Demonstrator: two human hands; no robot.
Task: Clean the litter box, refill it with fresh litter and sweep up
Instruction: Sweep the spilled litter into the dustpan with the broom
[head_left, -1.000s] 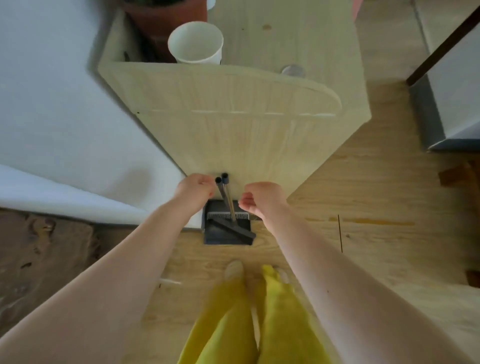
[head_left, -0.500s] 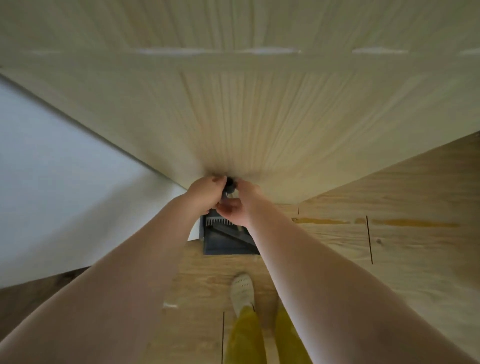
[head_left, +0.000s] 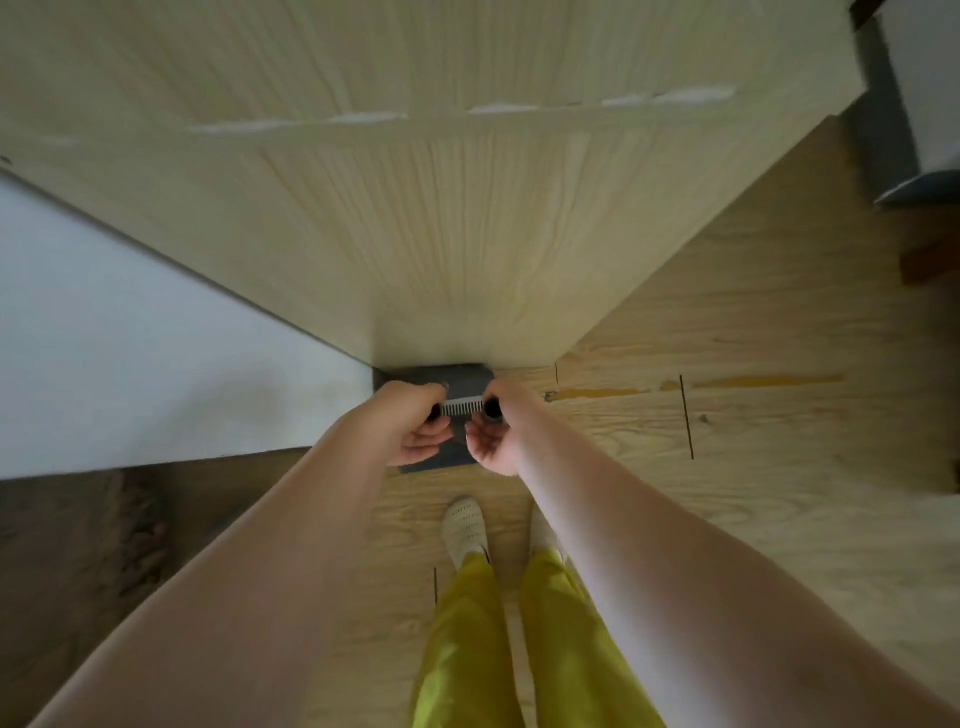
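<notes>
A dark dustpan (head_left: 457, 382) with a pale comb strip (head_left: 462, 407) stands on the floor at the foot of a light wooden cabinet (head_left: 415, 234). Two dark upright handles rise from it toward me. My left hand (head_left: 415, 426) grips the left handle, whose tip barely shows. My right hand (head_left: 496, 434) grips the right handle (head_left: 491, 410), whose round black end faces the camera. I cannot tell which handle is the broom's and which the dustpan's. No litter box is in view.
The cabinet side fills the upper frame. A white wall (head_left: 130, 353) runs on the left above a brown floor patch (head_left: 78, 545). Light wood flooring (head_left: 753, 441) spreads right. A grey-and-white unit (head_left: 904, 104) stands top right. My feet (head_left: 465, 525) are just behind the dustpan.
My hands closed on the two handle tops and have drawn apart, separating the handles. The view bent closer to the cabinet, then eased back; the cup on top went out of view.
</notes>
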